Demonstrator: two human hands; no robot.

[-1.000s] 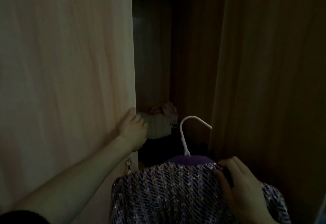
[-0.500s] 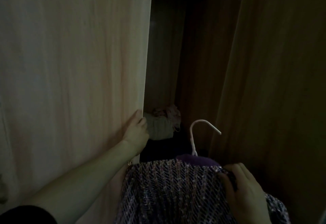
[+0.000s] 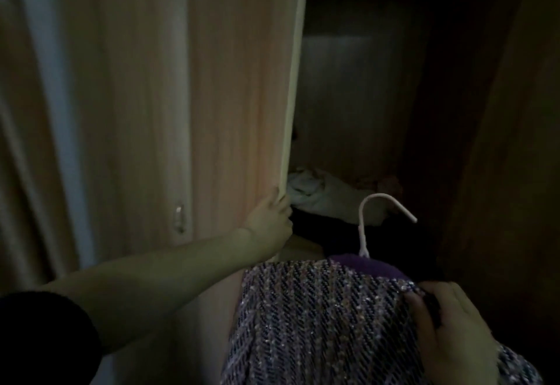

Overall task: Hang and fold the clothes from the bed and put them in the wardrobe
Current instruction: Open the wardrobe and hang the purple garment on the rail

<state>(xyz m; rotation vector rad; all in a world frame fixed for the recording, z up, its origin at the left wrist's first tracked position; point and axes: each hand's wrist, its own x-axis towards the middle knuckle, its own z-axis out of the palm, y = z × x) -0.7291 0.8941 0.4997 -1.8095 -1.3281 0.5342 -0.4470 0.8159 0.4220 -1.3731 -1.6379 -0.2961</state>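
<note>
One left hand (image 3: pixel 268 221) grips one door (image 3: pixel 212 111); right hand (image 3: pixel 451 333) holds one sequined garment (image 3: pixel 318 318).

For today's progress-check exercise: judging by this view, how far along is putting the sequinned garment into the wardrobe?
Done: the sequinned garment is already on its hanger. In hand: the left hand grips the wardrobe door edge, holding it open, while the right hand holds the garment's shoulder. Left: hooking the hanger inside; no rail is visible in the dark interior, where pale clothes lie.
</note>
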